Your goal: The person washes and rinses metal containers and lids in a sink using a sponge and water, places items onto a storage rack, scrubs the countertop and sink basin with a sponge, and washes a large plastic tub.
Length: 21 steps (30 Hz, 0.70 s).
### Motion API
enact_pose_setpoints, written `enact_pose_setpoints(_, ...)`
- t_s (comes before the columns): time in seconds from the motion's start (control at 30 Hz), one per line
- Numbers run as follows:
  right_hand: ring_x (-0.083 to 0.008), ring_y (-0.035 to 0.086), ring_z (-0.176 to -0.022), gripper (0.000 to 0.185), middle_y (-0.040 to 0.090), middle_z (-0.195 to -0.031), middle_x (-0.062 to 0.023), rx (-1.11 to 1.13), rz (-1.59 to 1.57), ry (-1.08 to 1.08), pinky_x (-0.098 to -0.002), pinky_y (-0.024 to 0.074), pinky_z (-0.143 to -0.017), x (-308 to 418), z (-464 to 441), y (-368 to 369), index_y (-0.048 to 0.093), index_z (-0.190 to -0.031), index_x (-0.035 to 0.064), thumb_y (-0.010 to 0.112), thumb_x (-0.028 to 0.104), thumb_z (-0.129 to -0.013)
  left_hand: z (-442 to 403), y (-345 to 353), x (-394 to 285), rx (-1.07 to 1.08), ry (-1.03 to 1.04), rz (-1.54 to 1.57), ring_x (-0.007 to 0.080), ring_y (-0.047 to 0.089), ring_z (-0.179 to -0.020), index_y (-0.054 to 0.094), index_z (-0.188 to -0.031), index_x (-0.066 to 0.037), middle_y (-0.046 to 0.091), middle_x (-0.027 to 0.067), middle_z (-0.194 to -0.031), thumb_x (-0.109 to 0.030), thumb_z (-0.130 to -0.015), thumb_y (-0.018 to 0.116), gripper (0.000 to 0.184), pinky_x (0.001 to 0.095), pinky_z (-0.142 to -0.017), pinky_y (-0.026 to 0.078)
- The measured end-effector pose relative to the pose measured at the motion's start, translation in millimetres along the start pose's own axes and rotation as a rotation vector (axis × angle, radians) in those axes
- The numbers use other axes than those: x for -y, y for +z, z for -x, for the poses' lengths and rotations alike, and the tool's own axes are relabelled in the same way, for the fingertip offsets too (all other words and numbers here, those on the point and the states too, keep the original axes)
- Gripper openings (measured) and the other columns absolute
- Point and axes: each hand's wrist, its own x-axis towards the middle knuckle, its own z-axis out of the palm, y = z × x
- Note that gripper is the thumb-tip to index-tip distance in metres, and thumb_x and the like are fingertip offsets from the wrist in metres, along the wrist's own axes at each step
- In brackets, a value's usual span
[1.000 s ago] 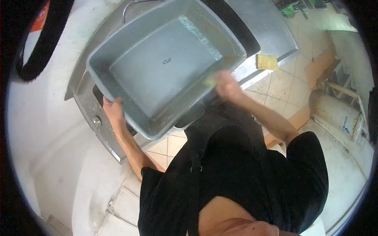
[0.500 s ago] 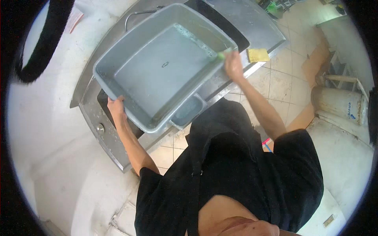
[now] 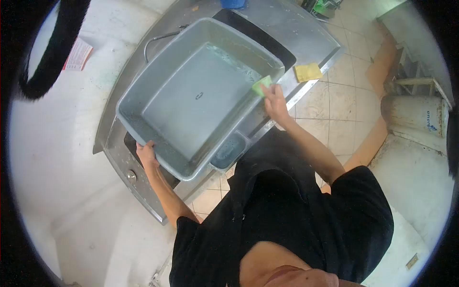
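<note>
A large grey plastic tub [image 3: 191,100] lies tilted over the metal sink, its open side toward me, with some suds along its far right inner edge. My left hand [image 3: 147,154] grips the tub's rim at the lower left corner, thumb over the edge. In my right hand [image 3: 276,101] is a green sponge [image 3: 261,86], pinched between the fingers and touching the rim on the tub's right side. Below the tub's near edge sits a smaller grey container [image 3: 229,150], partly covered by it.
A yellow sponge [image 3: 308,72] rests at the steel counter's [image 3: 306,38] right edge. Behind the tub is a curved faucet [image 3: 149,45]. At the top a blue object [image 3: 233,4] shows. A rusty white cylinder [image 3: 415,114] stands at the right.
My right hand moved with the green sponge along the tub's right rim, first up and then slightly down. The view shifted, and the blue object came into sight. My left hand keeps its hold.
</note>
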Motion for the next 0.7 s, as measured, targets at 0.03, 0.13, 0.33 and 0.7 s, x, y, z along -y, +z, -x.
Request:
enact_pose_setpoints(0.03,-0.0359,0.049,-0.086,0.039,0.048,-0.092,-0.022,0.043,-0.117,0.013,-0.0456,0.0414,-0.074,17,-2,-10,0.064,-0.118,0.0058,0.052,0.004,-0.081,-6,-5,9,0.013,0.004,0.011,0.0211,0.058,-0.083,0.051,-0.12,0.003,0.06,0.0102,-0.096,0.006,-0.072,0.053,0.047,0.033,-0.076,0.047)
enact_pose_setpoints(0.13,-0.0346,0.052,-0.086,0.038,0.051,-0.091,-0.0213,-0.16,0.222,0.082,-0.0449,0.0434,-0.074,-52,-54,1,0.068,-0.113,0.0072,0.053,0.003,-0.078,-26,-14,32,0.048,0.032,0.055,0.0213,0.058,-0.083,0.051,-0.12,0.004,0.061,0.0103,-0.096,0.006,-0.073,0.054,0.048,0.0333,-0.076,0.047)
enact_pose_setpoints(0.33,-0.0393,0.057,-0.084,0.035,0.055,-0.087,-0.0248,-0.053,0.141,0.273,-0.0466,0.0468,-0.075,-77,-96,-5,0.068,-0.114,0.01,0.053,0.014,-0.083,-18,-5,28,0.008,-0.006,0.101,0.0209,0.058,-0.084,0.051,-0.121,0.003,0.061,0.01,-0.097,0.006,-0.073,0.054,0.048,0.0325,-0.079,0.047)
enact_pose_setpoints(0.7,-0.0408,0.066,-0.071,0.027,0.065,-0.075,-0.0242,0.232,0.17,0.445,-0.0453,0.0537,-0.068,-166,-192,35,0.075,-0.092,0.0112,0.058,0.03,-0.082,-20,0,25,0.005,-0.011,0.064,0.0209,0.059,-0.088,0.051,-0.12,0.003,0.061,0.01,-0.098,0.008,-0.073,0.052,0.048,0.0323,-0.081,0.047)
